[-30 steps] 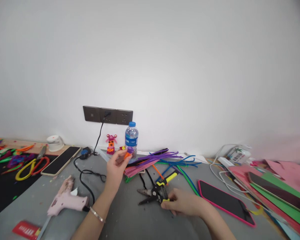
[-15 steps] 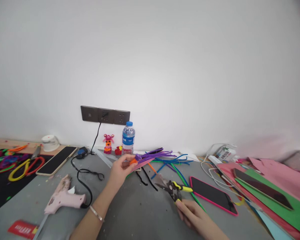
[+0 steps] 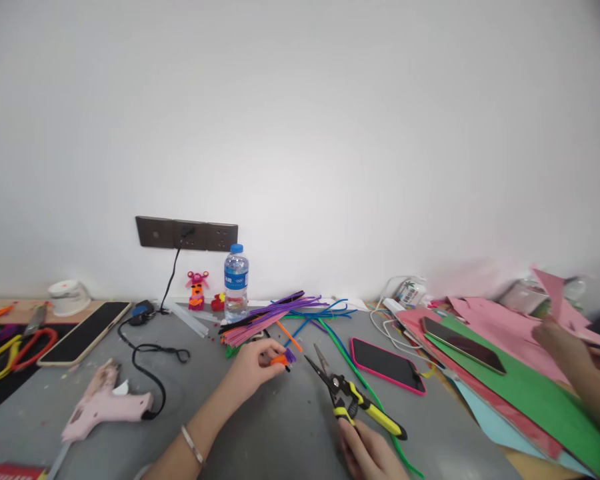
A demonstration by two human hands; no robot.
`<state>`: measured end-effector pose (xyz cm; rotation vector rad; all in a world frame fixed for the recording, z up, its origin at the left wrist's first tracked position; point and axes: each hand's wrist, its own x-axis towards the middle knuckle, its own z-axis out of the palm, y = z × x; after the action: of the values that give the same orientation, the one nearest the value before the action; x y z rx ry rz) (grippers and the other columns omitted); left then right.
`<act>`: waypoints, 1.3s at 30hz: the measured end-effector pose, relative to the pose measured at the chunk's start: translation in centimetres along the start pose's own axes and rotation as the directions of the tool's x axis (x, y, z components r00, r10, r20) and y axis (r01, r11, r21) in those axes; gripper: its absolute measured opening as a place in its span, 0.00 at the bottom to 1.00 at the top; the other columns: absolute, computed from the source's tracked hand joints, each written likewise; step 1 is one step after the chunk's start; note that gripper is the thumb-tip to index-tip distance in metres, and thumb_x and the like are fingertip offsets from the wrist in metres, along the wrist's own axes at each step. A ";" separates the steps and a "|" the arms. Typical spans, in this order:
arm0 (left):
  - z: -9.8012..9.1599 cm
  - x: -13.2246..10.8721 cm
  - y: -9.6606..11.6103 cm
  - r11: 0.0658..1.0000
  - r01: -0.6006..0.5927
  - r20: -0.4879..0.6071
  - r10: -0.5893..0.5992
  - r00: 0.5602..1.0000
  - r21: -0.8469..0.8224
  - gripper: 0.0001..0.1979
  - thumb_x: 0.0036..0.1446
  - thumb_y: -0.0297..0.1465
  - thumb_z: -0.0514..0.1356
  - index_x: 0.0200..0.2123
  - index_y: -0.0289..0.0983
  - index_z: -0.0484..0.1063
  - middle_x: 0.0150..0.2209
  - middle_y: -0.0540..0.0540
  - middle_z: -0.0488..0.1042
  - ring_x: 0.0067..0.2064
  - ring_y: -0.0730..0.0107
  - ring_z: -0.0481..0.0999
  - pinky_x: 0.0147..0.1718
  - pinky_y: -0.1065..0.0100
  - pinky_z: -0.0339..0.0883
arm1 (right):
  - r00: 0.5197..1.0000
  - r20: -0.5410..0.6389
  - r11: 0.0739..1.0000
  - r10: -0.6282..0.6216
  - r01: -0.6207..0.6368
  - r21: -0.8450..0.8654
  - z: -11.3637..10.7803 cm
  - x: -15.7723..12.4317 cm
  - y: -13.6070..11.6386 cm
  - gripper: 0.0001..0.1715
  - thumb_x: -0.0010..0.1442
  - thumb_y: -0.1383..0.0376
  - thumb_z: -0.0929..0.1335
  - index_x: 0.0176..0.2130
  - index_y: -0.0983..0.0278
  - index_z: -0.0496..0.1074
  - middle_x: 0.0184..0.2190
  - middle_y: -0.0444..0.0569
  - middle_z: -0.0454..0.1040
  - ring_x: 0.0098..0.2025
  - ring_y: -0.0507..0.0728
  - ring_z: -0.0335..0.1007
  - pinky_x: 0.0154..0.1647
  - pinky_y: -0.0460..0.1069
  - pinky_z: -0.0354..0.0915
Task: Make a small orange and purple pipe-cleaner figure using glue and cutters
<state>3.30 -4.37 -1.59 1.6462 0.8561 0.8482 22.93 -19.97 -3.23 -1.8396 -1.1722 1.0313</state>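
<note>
Pinched in my left hand [image 3: 257, 367] is a small orange piece with purple and dark ends [image 3: 280, 360], apparently pipe cleaner; the fingers hide part of it. My right hand [image 3: 367, 450] grips one handle of yellow-and-black shears [image 3: 345, 393]. Their blades stand apart, pointing up and left toward my left hand, with nothing between them. Just beyond my left hand lies a pile of purple, pink and black pipe cleaners [image 3: 265, 319]. Blue pipe cleaners [image 3: 325, 312] spread to its right, and a long green one [image 3: 347, 353] runs behind the shears.
A water bottle [image 3: 237, 283] and a pink-orange figure [image 3: 197, 291] stand by the wall. Leftward are a glue gun [image 3: 105, 407], a phone [image 3: 87, 333] and scissors [image 3: 35, 350]. A pink-edged phone [image 3: 387, 365] lies rightward; beyond it, another person's hand [image 3: 555, 337] holds pink paper.
My left hand has come nearer, away from the pile, carrying the orange piece. The shears have opened wider. The view has turned right, and another person's hand has appeared.
</note>
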 end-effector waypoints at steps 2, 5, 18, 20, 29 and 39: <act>0.5 -0.1 0.0 0.998 0.002 0.016 -0.003 1.000 0.056 0.11 0.44 0.29 0.64 0.35 0.36 0.77 0.25 0.50 0.76 0.28 0.69 0.75 0.29 0.71 0.68 | 1.000 -0.012 0.997 -0.024 0.023 -0.079 -0.3 0.2 0.0 0.38 0.49 0.29 0.55 0.23 0.60 0.60 0.19 0.43 0.61 0.24 0.54 0.60 0.25 0.47 0.60; 1.3 -0.1 0.3 0.987 -0.010 0.040 0.004 0.999 0.160 0.10 0.45 0.28 0.62 0.34 0.36 0.78 0.25 0.49 0.78 0.28 0.68 0.75 0.30 0.70 0.66 | 0.999 -0.026 0.979 -0.040 0.034 -0.199 -0.9 0.4 0.0 0.37 0.51 0.31 0.53 0.23 0.60 0.58 0.18 0.43 0.59 0.23 0.55 0.59 0.26 0.48 0.59; 3.5 0.0 -0.1 0.939 -0.031 0.009 0.029 1.000 0.341 0.08 0.47 0.32 0.60 0.26 0.37 0.79 0.25 0.47 0.78 0.27 0.66 0.73 0.27 0.69 0.62 | 0.998 -0.054 0.893 -0.028 0.001 -0.449 -0.8 -0.3 -0.6 0.31 0.60 0.42 0.53 0.23 0.59 0.63 0.23 0.51 0.74 0.28 0.60 0.70 0.30 0.49 0.59; 3.5 0.1 -0.1 0.939 -0.028 -0.005 0.031 0.999 0.342 0.08 0.46 0.31 0.60 0.26 0.37 0.79 0.24 0.47 0.78 0.27 0.66 0.73 0.27 0.69 0.61 | 0.999 -0.044 0.871 -0.018 -0.006 -0.492 -0.8 -0.3 -1.1 0.28 0.63 0.47 0.54 0.24 0.60 0.67 0.26 0.53 0.77 0.32 0.62 0.73 0.32 0.49 0.60; 3.9 0.3 -0.7 0.930 -0.024 -0.049 0.044 0.998 0.366 0.07 0.46 0.31 0.59 0.22 0.36 0.75 0.22 0.47 0.74 0.25 0.67 0.70 0.26 0.69 0.60 | 0.998 -0.070 0.813 0.008 -0.047 -0.580 -0.4 0.1 -2.3 0.25 0.66 0.53 0.57 0.32 0.61 0.76 0.33 0.57 0.81 0.39 0.65 0.76 0.34 0.50 0.61; 3.7 0.2 -0.8 0.931 -0.026 -0.037 0.043 0.998 0.365 0.04 0.47 0.29 0.59 0.24 0.36 0.72 0.24 0.48 0.74 0.26 0.68 0.71 0.27 0.70 0.62 | 0.996 -0.061 0.616 0.072 -0.093 -0.782 -1.1 -0.3 -5.1 0.23 0.62 0.52 0.60 0.28 0.59 0.77 0.32 0.56 0.81 0.38 0.68 0.77 0.30 0.52 0.62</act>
<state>6.45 -5.77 -3.10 1.9754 1.0669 0.7843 21.95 -18.71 1.71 -2.5843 -1.7158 0.5331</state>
